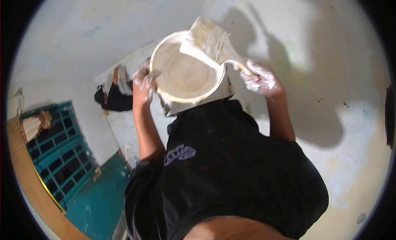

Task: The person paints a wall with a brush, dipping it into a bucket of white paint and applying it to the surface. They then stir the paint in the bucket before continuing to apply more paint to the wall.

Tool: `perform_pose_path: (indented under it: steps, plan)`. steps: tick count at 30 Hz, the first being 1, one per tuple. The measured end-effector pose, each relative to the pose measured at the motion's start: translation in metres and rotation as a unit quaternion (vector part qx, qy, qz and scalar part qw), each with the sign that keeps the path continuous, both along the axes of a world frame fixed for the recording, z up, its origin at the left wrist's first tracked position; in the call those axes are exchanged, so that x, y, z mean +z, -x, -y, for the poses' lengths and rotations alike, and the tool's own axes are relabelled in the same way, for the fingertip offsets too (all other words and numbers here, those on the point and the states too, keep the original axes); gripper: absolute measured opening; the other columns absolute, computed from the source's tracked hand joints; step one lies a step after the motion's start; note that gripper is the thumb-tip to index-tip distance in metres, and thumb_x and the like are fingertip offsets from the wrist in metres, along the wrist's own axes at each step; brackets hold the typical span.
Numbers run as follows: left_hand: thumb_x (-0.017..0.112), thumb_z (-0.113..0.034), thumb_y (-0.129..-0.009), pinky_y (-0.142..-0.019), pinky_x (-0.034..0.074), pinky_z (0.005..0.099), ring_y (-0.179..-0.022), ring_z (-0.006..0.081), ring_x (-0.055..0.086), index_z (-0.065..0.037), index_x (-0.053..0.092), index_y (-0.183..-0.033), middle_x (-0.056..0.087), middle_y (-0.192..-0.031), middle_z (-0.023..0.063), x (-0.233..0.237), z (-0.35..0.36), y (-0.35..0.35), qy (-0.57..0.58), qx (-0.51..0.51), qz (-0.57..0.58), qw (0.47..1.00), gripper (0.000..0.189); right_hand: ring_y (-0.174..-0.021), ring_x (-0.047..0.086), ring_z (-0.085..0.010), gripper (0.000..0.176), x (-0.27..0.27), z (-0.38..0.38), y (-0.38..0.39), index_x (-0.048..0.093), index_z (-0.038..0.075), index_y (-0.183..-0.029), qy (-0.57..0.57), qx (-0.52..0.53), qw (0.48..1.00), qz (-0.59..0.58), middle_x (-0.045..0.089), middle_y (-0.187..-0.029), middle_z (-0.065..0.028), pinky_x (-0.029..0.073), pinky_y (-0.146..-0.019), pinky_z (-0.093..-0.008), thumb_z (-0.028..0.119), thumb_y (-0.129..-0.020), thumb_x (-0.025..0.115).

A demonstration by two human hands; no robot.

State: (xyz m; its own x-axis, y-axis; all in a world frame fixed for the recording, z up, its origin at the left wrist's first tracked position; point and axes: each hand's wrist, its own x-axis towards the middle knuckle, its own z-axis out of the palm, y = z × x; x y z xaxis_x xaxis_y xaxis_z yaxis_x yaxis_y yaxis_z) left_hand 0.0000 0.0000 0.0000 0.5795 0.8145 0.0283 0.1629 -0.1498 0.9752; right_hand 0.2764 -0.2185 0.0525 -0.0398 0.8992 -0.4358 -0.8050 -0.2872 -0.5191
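Observation:
A round, pale bucket (185,81) is in front of my chest, its inside smeared with dried whitish paste. My left hand (144,78) grips its left rim, fingers curled over the edge. In my right hand (262,80) is the handle of a wide putty knife (208,40), my fingers wrapped round it. The blade lies over the bucket's upper right rim, with thick white paste along its lower edge. White paste coats the fingers of my right hand, and smears show on the left. Under the bucket is a flat, box-like surface (202,103), partly hidden.
A pale, patchy wall (330,75) with shadows on it is close on the right. To the left, a person in dark clothing (117,97) is further off. A green barred window (62,145) is at the lower left, above a green wall section (101,200).

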Motion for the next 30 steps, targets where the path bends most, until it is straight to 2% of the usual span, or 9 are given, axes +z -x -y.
perform_pose_path:
  steps: [3, 6, 9, 10, 17, 23, 24, 27, 30]
  plan:
    - [0.066, -0.021, -0.076, -0.078, 0.044, 0.0304, -0.085, 0.0174, 0.055, 0.002, 0.062, -0.094, 0.059, -0.09, 0.0101, 0.015, 0.015, 0.011, 0.113, 0.007, -0.03, 0.993, 0.03, -0.044, 0.031, -0.0039, 0.024, 0.003, 0.015, 0.016, 0.055, -0.001, -0.099, -0.05, -0.007, 0.999, 0.01, 0.035, -0.057, 0.0041, 0.025, -0.039, -0.0199, 0.022, -0.093, 0.05]
    - [0.063, -0.026, -0.082, -0.048, 0.033, 0.0216, -0.055, 0.0046, 0.043, 0.0, 0.06, -0.079, 0.055, -0.067, -0.0007, 0.03, 0.021, 0.005, 0.125, 0.051, -0.022, 0.991, 0.026, -0.049, 0.039, -0.0052, 0.028, 0.019, 0.013, 0.024, 0.054, -0.004, -0.105, -0.033, 0.002, 0.991, 0.133, 0.045, -0.066, 0.0001, 0.03, -0.042, -0.0196, 0.02, -0.091, 0.052]
    - [0.062, -0.027, -0.084, -0.048, 0.033, 0.022, -0.054, 0.0057, 0.043, -0.001, 0.059, -0.082, 0.054, -0.066, -0.0023, 0.025, 0.016, 0.008, 0.197, 0.074, 0.053, 0.976, 0.026, -0.06, 0.05, -0.0067, 0.03, 0.024, 0.007, 0.022, 0.054, -0.005, -0.107, -0.052, 0.058, 0.991, 0.111, 0.055, -0.076, -0.0045, 0.038, -0.048, -0.0174, 0.021, -0.09, 0.054]
    - [0.06, -0.028, -0.085, -0.047, 0.032, 0.0228, -0.053, 0.0063, 0.041, -0.001, 0.059, -0.08, 0.051, -0.065, -0.0023, 0.023, 0.015, 0.009, 0.181, 0.08, 0.049, 0.979, 0.027, -0.046, 0.04, -0.0051, 0.033, 0.023, 0.005, 0.03, 0.052, -0.006, -0.105, -0.018, 0.015, 0.987, 0.157, 0.051, -0.069, -0.0039, 0.031, -0.039, -0.0171, 0.021, -0.086, 0.057]
    - [0.054, -0.035, -0.088, -0.045, 0.026, 0.0272, -0.05, 0.0081, 0.037, -0.004, 0.055, -0.07, 0.045, -0.059, -0.0003, 0.01, -0.006, 0.017, 0.206, 0.088, 0.047, 0.973, 0.036, -0.048, 0.04, -0.0061, 0.033, 0.02, 0.011, 0.024, 0.05, -0.007, -0.11, -0.059, -0.085, 0.993, 0.065, 0.048, -0.068, -0.0037, 0.031, -0.041, -0.0187, 0.016, -0.087, 0.056]
    - [0.061, -0.021, -0.081, -0.057, 0.04, 0.0351, -0.061, 0.0242, 0.053, -0.002, 0.058, -0.071, 0.056, -0.066, 0.0116, -0.079, -0.056, 0.017, -0.153, 0.212, -0.062, 0.963, 0.021, -0.046, 0.036, -0.0042, 0.032, 0.054, -0.001, 0.02, 0.049, -0.004, -0.11, -0.108, -0.112, 0.982, 0.104, 0.047, -0.068, -0.0005, 0.03, -0.039, -0.0177, 0.013, -0.085, 0.058]
    - [0.063, -0.014, -0.074, -0.067, 0.043, 0.0412, -0.074, 0.0343, 0.056, -0.004, 0.059, -0.078, 0.059, -0.074, 0.0147, -0.071, -0.055, 0.018, -0.239, 0.209, -0.119, 0.941, 0.011, -0.046, 0.036, -0.0044, 0.034, 0.062, -0.006, 0.019, 0.049, -0.005, -0.111, -0.13, -0.12, 0.976, 0.124, 0.048, -0.068, -0.0009, 0.03, -0.038, -0.0175, 0.013, -0.084, 0.059]
    - [0.063, -0.01, -0.068, -0.072, 0.043, 0.0445, -0.083, 0.0365, 0.055, -0.004, 0.058, -0.084, 0.059, -0.085, 0.0142, -0.088, -0.055, 0.014, -0.266, 0.185, -0.209, 0.923, 0.018, -0.045, 0.039, -0.0037, 0.036, 0.095, -0.013, 0.017, 0.049, -0.006, -0.109, -0.108, -0.186, 0.942, 0.258, 0.051, -0.072, -0.0026, 0.03, -0.036, -0.0164, 0.017, -0.083, 0.061]
    - [0.063, -0.009, -0.066, -0.079, 0.044, 0.0428, -0.089, 0.0379, 0.054, -0.004, 0.053, -0.104, 0.057, -0.095, 0.018, -0.115, -0.049, 0.007, -0.198, 0.174, -0.121, 0.957, 0.039, -0.048, 0.043, -0.0033, 0.039, 0.116, -0.011, -0.005, 0.051, -0.005, -0.11, -0.016, -0.256, 0.887, 0.385, 0.054, -0.077, -0.004, 0.031, -0.037, -0.016, 0.019, -0.083, 0.064]
